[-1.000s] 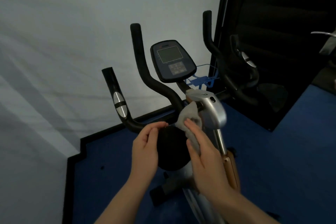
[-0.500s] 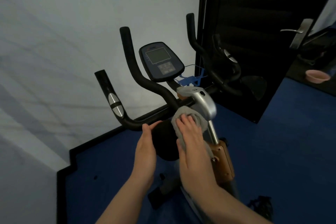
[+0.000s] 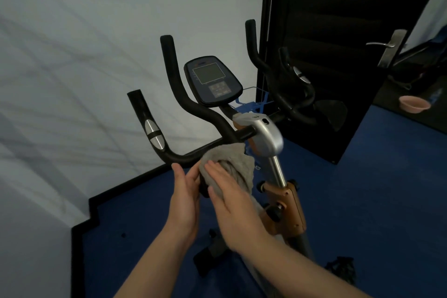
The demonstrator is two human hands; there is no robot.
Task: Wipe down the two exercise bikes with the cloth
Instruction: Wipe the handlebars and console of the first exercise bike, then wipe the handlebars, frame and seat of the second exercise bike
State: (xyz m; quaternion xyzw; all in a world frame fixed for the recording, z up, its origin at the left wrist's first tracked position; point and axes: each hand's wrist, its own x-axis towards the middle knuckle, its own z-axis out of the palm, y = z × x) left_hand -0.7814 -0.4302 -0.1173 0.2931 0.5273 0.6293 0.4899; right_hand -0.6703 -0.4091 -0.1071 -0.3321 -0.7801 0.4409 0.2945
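An exercise bike stands in front of me, with black handlebars, a dark console and a silver and orange post. A grey cloth lies bunched over the black pad at the middle of the handlebars. My right hand presses the cloth onto that pad with straight fingers. My left hand rests flat against the pad's left side. Only this one bike is in view.
A white wall rises behind the bike, and a black door with a metal handle stands at the right. The floor is blue. A pink bowl sits far right. A black pedal shows at the bottom right.
My right hand has slid the cloth leftward from beside the silver post cover onto the black pad, covering most of it. My left hand stays on the pad's left side. The view shifted right.
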